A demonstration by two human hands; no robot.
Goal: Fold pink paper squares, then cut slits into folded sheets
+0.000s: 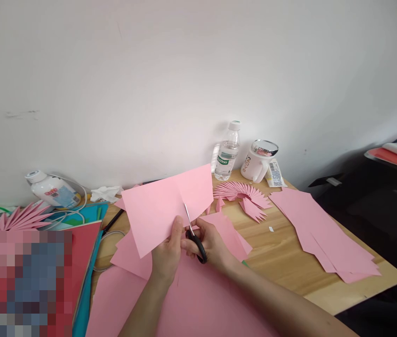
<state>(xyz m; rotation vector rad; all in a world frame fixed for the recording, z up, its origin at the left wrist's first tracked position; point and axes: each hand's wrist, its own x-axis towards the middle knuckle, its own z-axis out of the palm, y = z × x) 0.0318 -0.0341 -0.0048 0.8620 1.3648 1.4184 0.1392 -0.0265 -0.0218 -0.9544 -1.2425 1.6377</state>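
My left hand (168, 250) grips a pink sheet of paper (156, 201) by its lower edge, thumb on the near face. The sheet is held up, tilted, above the table. In my right hand (209, 243) is a pair of scissors (197, 246) with black handles. Their blades meet the sheet from below, to the right of my left thumb, and point up across it. Beneath both hands lie larger pink sheets (191, 299), with smaller pink pieces (224, 234) just behind my right hand.
A folded pink paper fan (237, 189) lies near a water bottle (227, 152) and a white mug (259, 161). Cut pink sheets (321, 234) are piled at the right. On the left are a white bottle (54, 189), cables, another folded fan (21, 217) and a red folder (84, 248).
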